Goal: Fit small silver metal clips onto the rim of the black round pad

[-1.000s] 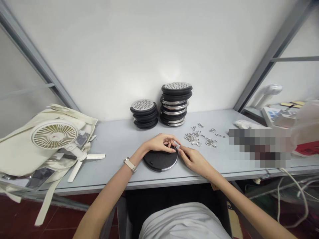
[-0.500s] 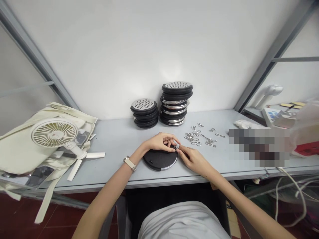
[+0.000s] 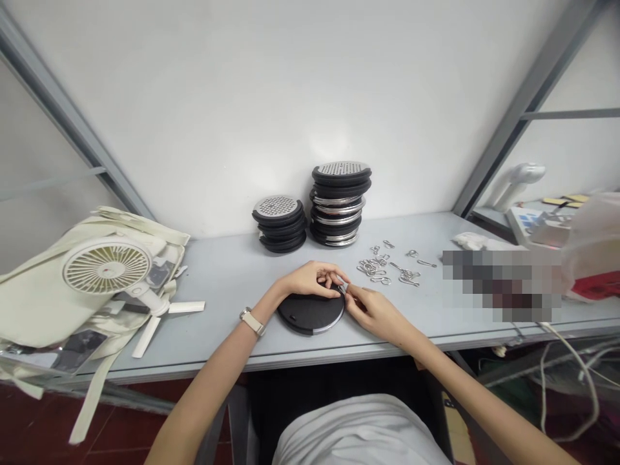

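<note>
A round black disc [image 3: 312, 313] with a silver strip along part of its edge lies flat on the table in front of me. My left hand [image 3: 317, 279] is over its far side, fingers curled, with index finger and thumb reaching to the right edge. There my right hand [image 3: 363, 303] pinches a small silver metal hook [image 3: 341, 289] against the disc's rim; the fingers partly cover it. To the right lie several loose metal hooks [image 3: 372, 267], some in a small heap, others [image 3: 409, 276] scattered.
Against the wall stand a shorter stack [image 3: 279, 226] and a taller stack [image 3: 340, 203] of similar discs, with perforated metal tops. A white fan [image 3: 107, 266] rests on a cream bag [image 3: 33, 284] at left. A plastic bag [image 3: 593, 252] and white cable [image 3: 576, 361] are at right.
My hands keep nearly the same hold at the disc's right edge, with only slight finger movement. The whole view has shifted a little.
</note>
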Available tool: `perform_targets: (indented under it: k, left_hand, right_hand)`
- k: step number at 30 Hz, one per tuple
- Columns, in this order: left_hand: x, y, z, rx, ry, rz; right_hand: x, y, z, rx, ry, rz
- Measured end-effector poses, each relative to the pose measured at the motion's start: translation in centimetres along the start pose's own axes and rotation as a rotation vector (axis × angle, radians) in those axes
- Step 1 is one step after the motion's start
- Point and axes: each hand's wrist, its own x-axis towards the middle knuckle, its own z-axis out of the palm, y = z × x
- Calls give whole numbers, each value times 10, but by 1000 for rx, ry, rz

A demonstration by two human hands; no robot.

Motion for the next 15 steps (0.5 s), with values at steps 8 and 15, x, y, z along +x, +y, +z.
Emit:
perform_targets:
  k: [8,15]
  left_hand:
    - [1,-2,0,4,11,19]
    - [1,-3,-1,-22,-9,35]
  right_hand:
    - [0,0,0,-17,-13,4]
    - [0,3,2,-14,0,-6]
